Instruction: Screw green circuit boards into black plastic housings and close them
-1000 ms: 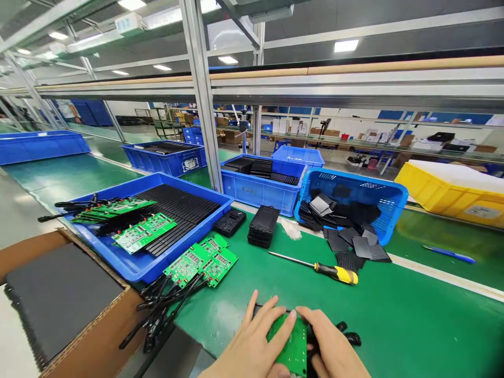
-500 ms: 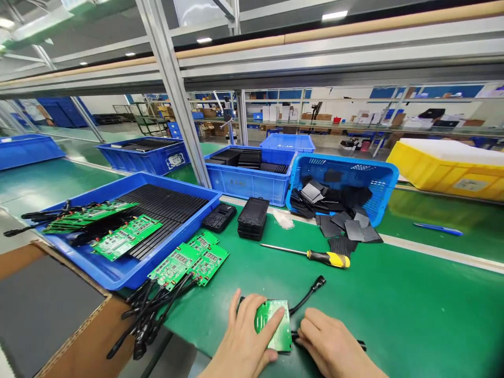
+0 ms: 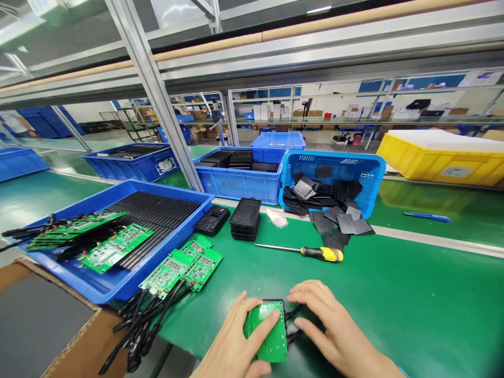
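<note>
A screwdriver (image 3: 311, 252) lies beyond the green board (image 3: 277, 342), near stacked black cases (image 3: 244, 220).

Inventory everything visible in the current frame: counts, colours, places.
Circuit board: one visible, green, lower centre
Cables: two visible, black, beside circuit board
Loose boards: at least three, green, left
Tray: one, blue, left
Tray boards: several, green, in tray
Bars: many, black, in tray
Blue bins: four, blue, behind
Basket: one, light blue, rear right
Sheets: many, black and grey, in and before basket
Stacked cases: several, black, centre
Single case: one, black, beside stack
Screwdriver: one, yellow-black, centre
Scrap: one, white, right of stack
Pen: one, blue, right
Yellow bin: one, yellow, right rear
Carton: one, brown, lower left
Posts: several, silver, rear
Worktop: one, green, throughout
Left hand: one, bare, on circuit board
Right hand: one, bare, beside cables
</note>
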### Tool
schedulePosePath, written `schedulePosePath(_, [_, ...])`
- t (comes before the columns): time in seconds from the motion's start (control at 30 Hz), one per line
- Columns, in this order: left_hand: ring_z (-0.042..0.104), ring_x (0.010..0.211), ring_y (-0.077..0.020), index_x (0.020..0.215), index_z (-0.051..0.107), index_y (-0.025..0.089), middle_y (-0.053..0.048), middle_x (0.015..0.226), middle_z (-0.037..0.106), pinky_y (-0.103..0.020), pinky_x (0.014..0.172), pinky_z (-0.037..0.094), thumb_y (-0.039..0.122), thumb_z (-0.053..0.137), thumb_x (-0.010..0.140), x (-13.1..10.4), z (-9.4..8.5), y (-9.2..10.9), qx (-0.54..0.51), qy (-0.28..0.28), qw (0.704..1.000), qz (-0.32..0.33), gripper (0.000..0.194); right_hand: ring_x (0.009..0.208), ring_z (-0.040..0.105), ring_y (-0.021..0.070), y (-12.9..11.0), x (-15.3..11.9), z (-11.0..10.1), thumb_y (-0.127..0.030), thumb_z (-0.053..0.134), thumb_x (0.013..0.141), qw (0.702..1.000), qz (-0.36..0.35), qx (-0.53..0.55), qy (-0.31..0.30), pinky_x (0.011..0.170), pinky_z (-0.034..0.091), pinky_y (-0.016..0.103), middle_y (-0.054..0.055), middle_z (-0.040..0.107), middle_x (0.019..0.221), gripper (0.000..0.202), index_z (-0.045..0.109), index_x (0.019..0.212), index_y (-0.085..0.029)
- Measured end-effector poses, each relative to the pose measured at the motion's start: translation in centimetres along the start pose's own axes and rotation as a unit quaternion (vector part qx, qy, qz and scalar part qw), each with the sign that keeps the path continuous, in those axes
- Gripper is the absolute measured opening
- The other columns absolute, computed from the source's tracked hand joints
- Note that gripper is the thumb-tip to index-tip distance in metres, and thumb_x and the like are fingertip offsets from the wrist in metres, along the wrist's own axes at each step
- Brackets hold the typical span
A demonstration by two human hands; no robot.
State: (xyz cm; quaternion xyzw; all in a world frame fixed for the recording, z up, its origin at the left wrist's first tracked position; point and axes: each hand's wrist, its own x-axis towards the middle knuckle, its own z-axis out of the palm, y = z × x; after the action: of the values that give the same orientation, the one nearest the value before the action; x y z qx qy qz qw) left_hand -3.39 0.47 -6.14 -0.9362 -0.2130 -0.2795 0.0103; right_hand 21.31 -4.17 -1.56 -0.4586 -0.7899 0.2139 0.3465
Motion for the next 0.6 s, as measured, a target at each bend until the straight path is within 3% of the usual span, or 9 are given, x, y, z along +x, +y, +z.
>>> schedulePosePath(0.1, [0.044,0.123,-0.0310,0.150,0.033,0.023,-0.018,0.132,0.041,-0.046,0.097,0.050,0.055,0.022,0.100,-0.5,0.6,0.1,-0.017,0.013,1.000,-0.004,0.061,0.093,0.054,0.0204,0.0,-0.1,0.1,-0.025,0.052,0.097,0.998,0.022,-0.026,-0.051,0.083,0.044,0.032,0.005,0.061,0.100,0.009,0.057,0.103,-0.022])
schedulePosePath(0.17, [0.044,0.120,-0.0312,0.149,0.035,0.024,-0.018,0.133,0.039,-0.046,0.094,0.051,0.055,0.020,0.100,-0.8,0.7,0.1,-0.011,0.010,1.000,0.005,0.060,0.079,0.053,0.0174,-0.1,-0.1,0.1,-0.025,0.046,0.099,0.995,0.066,-0.009,-0.074,0.072,0.042,0.028,0.003,0.059,0.085,0.018,0.059,0.088,-0.019])
schedulePosePath(0.27, [0.045,0.118,-0.0325,0.148,0.038,0.025,-0.018,0.130,0.038,-0.049,0.091,0.051,0.054,0.026,0.100,-1.1,0.8,-0.1,0.014,-0.010,0.999,0.032,0.058,0.064,0.050,0.0134,0.0,0.0,0.0,-0.026,0.050,0.097,0.969,0.173,0.100,-0.147,0.061,0.037,0.024,-0.002,0.055,0.067,0.027,0.060,0.073,-0.018])
schedulePosePath(0.33, [0.045,0.117,-0.0337,0.148,0.037,0.025,-0.018,0.130,0.037,-0.050,0.090,0.051,0.053,0.035,0.099,-1.3,1.0,-0.2,0.014,-0.022,0.999,0.035,0.057,0.063,0.050,0.0122,0.3,0.3,0.0,-0.026,0.052,0.096,0.953,0.204,0.142,-0.173,0.061,0.037,0.023,-0.004,0.056,0.063,0.028,0.062,0.071,-0.018])
schedulePosePath(0.47, [0.044,0.119,-0.0346,0.149,0.035,0.021,-0.020,0.134,0.033,-0.053,0.093,0.051,0.045,0.047,0.097,-1.5,1.9,-0.8,-0.024,-0.040,0.999,0.002,0.058,0.077,0.056,0.0154,1.4,0.4,0.8,-0.024,0.050,0.098,0.984,0.132,0.038,-0.111,0.074,0.041,0.026,0.000,0.061,0.082,0.018,0.064,0.089,-0.020])
schedulePosePath(0.6, [0.038,0.127,-0.0353,0.149,0.034,0.023,-0.018,0.135,0.033,-0.061,0.102,0.043,0.041,0.054,0.095,-1.5,2.4,-1.4,-0.035,-0.067,0.997,-0.016,0.061,0.089,0.053,0.0199,2.2,0.0,1.7,-0.011,0.047,0.095,0.993,0.066,-0.070,-0.067,0.078,0.043,0.032,0.005,0.057,0.100,0.015,0.057,0.103,-0.019])
